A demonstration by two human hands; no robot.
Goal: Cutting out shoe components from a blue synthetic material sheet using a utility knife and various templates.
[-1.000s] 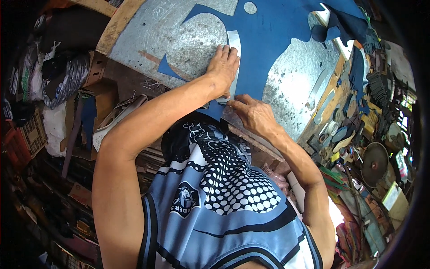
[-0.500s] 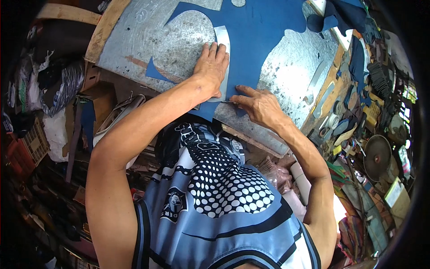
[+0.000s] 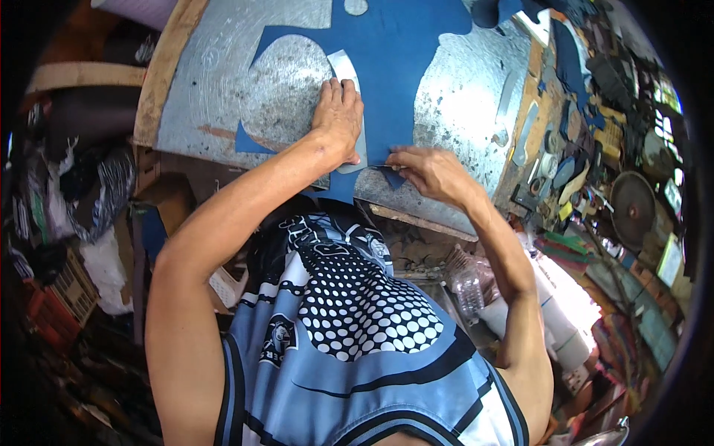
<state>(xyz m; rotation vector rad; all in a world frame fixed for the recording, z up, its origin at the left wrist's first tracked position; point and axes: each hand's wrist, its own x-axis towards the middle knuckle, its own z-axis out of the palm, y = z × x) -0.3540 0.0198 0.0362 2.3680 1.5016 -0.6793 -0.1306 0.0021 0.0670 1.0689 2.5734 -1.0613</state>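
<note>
A blue sheet [image 3: 387, 82] with curved cut-out edges lies over a grey metal work surface [image 3: 461, 82]. On it rests a narrow, curved whitish template [image 3: 345, 67]. My left hand [image 3: 339, 123] presses down on this template, fingers stretched flat along it. Just right of the template's near end, my right hand [image 3: 433, 175] is closed, thumb and fingers pinched. A thin blade-like tool [image 3: 381, 166] sticks out leftward from its fingertips toward the template's lower edge. Its grip is hidden by the fingers, so its exact kind is unclear.
Along the wooden right edge lie long grey strip-shaped pieces [image 3: 526, 134], tape-like rolls and small tools. A round dark fan-like disc [image 3: 633, 208] stands farther right. Bags and a crate [image 3: 74, 286] crowd the left side. White rolls [image 3: 558, 327] sit below the table's right side.
The view has shifted, moving the table leftward in it. My right hand has drawn slightly right from the template, its fingers now more curled. My left hand stays flat on the template.
</note>
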